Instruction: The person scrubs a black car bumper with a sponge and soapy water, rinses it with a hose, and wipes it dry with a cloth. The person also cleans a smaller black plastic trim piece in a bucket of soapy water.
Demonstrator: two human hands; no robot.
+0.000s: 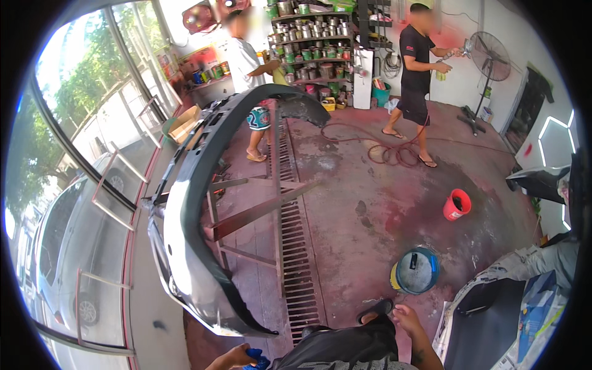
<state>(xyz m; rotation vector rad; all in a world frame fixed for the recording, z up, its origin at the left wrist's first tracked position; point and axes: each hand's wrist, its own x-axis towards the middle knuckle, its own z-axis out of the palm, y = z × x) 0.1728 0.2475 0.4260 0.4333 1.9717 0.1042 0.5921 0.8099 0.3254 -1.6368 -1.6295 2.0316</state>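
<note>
At the lower edge my left hand (pixel 234 357) is closed around a crumpled blue cloth (pixel 256 359), below the near end of a car bumper (pixel 185 246). The bumper is dark along one edge and pale and glossy along its outer face, and rests upright on a brown metal stand (pixel 246 214). My right hand (pixel 407 317) hangs over the floor at the lower right, its fingers curled in and nothing visible in them. Nearest to it is a blue and yellow bucket (pixel 415 271) with greyish, foamy liquid and a dark object inside.
A red bucket (pixel 456 205) stands farther off. A floor drain grate (pixel 295 246) runs beside the stand. Masked car parts (pixel 487 320) are at the right. One person (pixel 246 61) stands behind the bumper; another (pixel 416 68) holds a spray gun near a fan (pixel 490 55). A red hose (pixel 394 151) coils there.
</note>
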